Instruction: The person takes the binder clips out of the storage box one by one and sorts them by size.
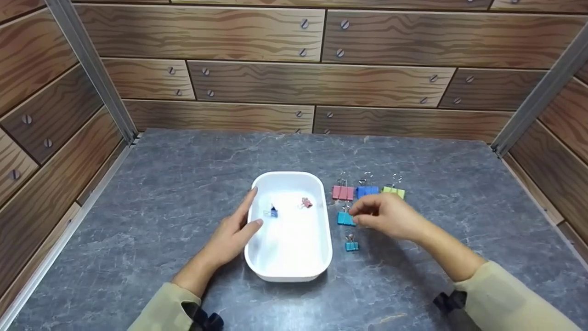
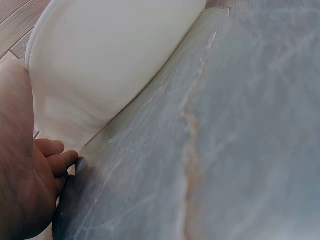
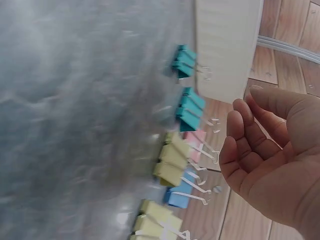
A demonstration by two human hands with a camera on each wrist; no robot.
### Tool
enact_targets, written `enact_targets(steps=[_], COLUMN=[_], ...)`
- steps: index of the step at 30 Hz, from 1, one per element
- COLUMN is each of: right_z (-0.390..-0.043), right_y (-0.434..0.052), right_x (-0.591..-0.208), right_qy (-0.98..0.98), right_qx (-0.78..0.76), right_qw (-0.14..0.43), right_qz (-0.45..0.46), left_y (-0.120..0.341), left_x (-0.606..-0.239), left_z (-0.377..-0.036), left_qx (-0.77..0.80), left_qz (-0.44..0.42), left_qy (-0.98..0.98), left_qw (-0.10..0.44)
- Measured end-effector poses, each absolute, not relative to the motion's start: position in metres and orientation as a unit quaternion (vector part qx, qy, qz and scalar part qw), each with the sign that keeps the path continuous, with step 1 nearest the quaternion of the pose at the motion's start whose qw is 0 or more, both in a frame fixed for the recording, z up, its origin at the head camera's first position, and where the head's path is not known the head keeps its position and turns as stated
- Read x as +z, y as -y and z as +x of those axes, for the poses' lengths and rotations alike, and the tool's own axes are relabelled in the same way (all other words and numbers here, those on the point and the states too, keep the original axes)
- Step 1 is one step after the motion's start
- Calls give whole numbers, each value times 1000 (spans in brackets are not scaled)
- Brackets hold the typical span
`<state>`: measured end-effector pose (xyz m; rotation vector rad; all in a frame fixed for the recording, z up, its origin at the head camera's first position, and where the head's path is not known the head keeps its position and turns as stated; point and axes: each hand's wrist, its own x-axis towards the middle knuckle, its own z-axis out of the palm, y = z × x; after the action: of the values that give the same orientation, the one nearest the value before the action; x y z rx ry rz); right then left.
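Wood-grain panels wall in our grey marbled bench (image 1: 183,193), and on it sits a white tray (image 1: 321,257) with binder clips beside it. By our reckoning the sorting is partly done: two small clips already lie inside the tray, a blue one (image 1: 274,212) and a red one (image 1: 307,202). Five are left out on the bench to the tray's right: a pink clip (image 1: 342,192), a blue clip (image 1: 367,191) and a yellow-green clip (image 1: 394,191) in a row at the back, a teal clip (image 1: 345,219) just in front of them, and a smaller teal clip (image 1: 351,246) nearer to us.

Our left hand (image 1: 234,232) rests against the tray's left rim, fingers (image 1: 250,197) straight and relaxed, steadying it rather than gripping; the left wrist view shows the palm pressed beside the tray wall (image 2: 115,60). Our right hand (image 1: 390,216) hovers over the loose clips, its fingers (image 3: 245,135) loosely curled and holding nothing, fingertips closest to the larger teal clip (image 3: 190,112) but apart from it.
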<state>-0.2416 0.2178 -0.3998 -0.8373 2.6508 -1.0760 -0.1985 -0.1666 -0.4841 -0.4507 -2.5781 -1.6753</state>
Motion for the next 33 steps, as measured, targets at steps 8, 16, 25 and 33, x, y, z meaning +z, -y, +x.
enact_targets(steps=[8, 16, 25, 33], right_z=[-243, -247, -259, -271], right_y=[-189, -140, -89, -69], right_x=[-385, -385, -394, -414], right_qy=[-879, -861, -862, -869], right_qx=[-365, -361, -335, -301], right_qw=[62, 44, 57, 39], right_qz=[-300, -355, -376, -390], left_y=[167, 168, 170, 168], left_x=[-483, -482, -482, -482], left_z=[-199, -198, -197, -197], left_qx=[-530, -528, -529, -533], left_qz=[-148, -151, -145, -150], left_qy=[835, 835, 836, 833], left_qw=[22, 22, 24, 18])
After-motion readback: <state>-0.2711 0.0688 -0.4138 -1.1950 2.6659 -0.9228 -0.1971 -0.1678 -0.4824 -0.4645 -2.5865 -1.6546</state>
